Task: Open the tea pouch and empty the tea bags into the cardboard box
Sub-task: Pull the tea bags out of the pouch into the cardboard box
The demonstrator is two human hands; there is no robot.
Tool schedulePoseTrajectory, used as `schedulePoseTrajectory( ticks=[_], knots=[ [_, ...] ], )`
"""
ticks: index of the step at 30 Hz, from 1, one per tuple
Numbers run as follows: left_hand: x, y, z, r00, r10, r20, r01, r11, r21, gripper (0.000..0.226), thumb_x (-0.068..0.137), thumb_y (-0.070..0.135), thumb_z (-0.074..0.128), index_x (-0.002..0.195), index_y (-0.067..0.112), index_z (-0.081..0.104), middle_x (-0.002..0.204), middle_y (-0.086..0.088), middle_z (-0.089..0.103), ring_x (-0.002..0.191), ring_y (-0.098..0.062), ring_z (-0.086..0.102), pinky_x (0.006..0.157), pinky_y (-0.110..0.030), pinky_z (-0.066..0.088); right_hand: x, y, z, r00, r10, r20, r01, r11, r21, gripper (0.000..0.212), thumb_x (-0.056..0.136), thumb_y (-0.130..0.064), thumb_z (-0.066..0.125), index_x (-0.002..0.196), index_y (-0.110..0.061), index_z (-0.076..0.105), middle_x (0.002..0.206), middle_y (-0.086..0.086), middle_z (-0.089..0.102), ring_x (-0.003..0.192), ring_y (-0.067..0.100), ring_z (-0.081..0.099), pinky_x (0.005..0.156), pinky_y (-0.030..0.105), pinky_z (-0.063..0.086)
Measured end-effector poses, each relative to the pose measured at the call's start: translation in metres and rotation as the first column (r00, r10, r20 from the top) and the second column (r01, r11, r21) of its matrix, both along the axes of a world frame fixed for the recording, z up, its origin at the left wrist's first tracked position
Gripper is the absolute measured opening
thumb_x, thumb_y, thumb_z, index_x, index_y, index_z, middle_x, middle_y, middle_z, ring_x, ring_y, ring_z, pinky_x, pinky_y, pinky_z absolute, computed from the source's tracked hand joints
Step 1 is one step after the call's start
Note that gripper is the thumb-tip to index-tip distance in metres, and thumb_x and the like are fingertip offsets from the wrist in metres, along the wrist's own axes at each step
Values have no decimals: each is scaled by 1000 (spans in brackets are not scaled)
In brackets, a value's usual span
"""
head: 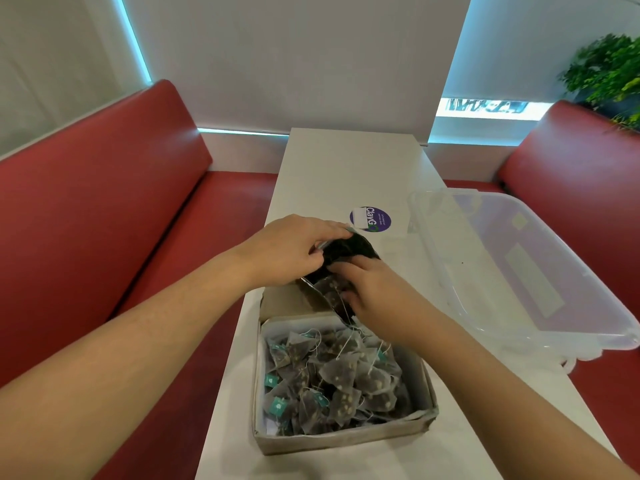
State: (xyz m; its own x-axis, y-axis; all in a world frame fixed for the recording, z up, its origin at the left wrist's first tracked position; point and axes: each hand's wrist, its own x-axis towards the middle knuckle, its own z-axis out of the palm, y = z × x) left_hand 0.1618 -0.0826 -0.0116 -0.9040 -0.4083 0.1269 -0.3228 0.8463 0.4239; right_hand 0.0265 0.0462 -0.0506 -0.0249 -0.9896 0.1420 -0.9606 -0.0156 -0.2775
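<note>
1. Two red padded benches flank the scene, one on the left (104, 209) and one on the right (581, 161).
2. A narrow white worktop (346, 168) runs between them, away from the person towards the wall.
3. A clear plastic tub (429, 216) sits on the right side of the worktop and overhangs its right edge. Pale purple shapes show through its walls, too blurred to identify.
4. A green plant (609, 71) stands behind the right bench, in the far corner.
5. The cardboard box (339, 441) rests on the near part of the worktop, open at the top, with its flap folded back on the far side.
6. The left hand (294, 251) is curled round the upper, far end of the tea pouch, thumb and fingers gripping it.
7. The right hand (370, 289) grips the lower end of the pouch with bent fingers, at its open mouth.
8. The tea pouch (343, 251) is dark, held in the air just above the far edge of the box and tilted with its mouth down towards the box.
9. The tea bags (332, 375), mesh pyramids with strings and teal tags, fill the box in a loose heap; a few show at the pouch's mouth.
10. A round purple sticker (370, 219) lies flat on the worktop just beyond the pouch.
</note>
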Motion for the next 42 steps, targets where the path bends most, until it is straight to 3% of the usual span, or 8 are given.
schedulePoseTrajectory(
  ticks=[6,11,16,22,28,33,36,42],
  knots=[
    [-1,2,0,1000,-1,4,1,1000,6,61,81,1,48,136,30,50,144,17,44,131,-2,42,107,-26,36,12,-58,-5,981,46,-189,78,797,599,45,93,-11,50,136,-19,44,126,9,55,98,24,52,93,33,44],
    [0,-2,0,1000,12,1,-12,1000,11,62,82,2,48,136,31,49,144,17,45,130,-2,42,107,-25,35,6,-32,-3,998,-6,-63,14,991,136,22,85,-6,55,104,-14,62,105,5,63,90,24,59,79,37,51],
    [0,-4,2,1000,12,0,-12,1000,26,61,82,3,49,136,32,49,145,16,44,131,-5,43,108,-31,37,5,30,10,988,91,125,-44,942,-332,22,83,-3,63,99,-18,60,102,-4,64,91,16,58,75,29,49],
    [-3,-1,-2,1000,-4,2,4,1000,29,58,84,4,49,135,32,50,144,17,45,127,-5,46,105,-31,40,25,55,-21,955,282,93,-287,957,39,33,89,-21,58,122,-27,57,130,-9,54,119,9,48,102,25,42],
    [1,1,0,1000,13,20,-13,1000,8,57,85,4,48,135,31,50,144,20,44,104,10,46,89,-13,36,2,32,-18,992,11,129,18,975,-222,28,88,-10,54,114,-16,64,117,2,61,109,19,54,93,27,46],
    [-4,5,-1,1000,-16,18,16,1000,-3,59,84,4,48,136,31,49,145,16,43,128,-5,45,105,-27,38,-1,-34,-20,992,-62,-111,104,901,421,60,88,-11,54,143,-19,33,136,14,46,116,34,52,99,43,44],
    [-5,6,-3,1000,-15,18,16,1000,-14,59,84,4,47,137,30,48,146,17,43,130,-5,43,105,-27,37,7,-57,-11,959,76,-275,116,777,618,46,93,-12,51,138,-16,43,124,11,56,107,27,56,92,34,47],
    [-1,-1,-2,1000,2,-16,-2,1000,-15,62,83,2,46,139,30,46,146,15,43,131,-4,42,108,-28,35,7,-33,0,990,-47,-131,86,946,313,31,88,-4,53,115,-15,63,113,9,62,97,27,60,86,37,51]
  ],
)
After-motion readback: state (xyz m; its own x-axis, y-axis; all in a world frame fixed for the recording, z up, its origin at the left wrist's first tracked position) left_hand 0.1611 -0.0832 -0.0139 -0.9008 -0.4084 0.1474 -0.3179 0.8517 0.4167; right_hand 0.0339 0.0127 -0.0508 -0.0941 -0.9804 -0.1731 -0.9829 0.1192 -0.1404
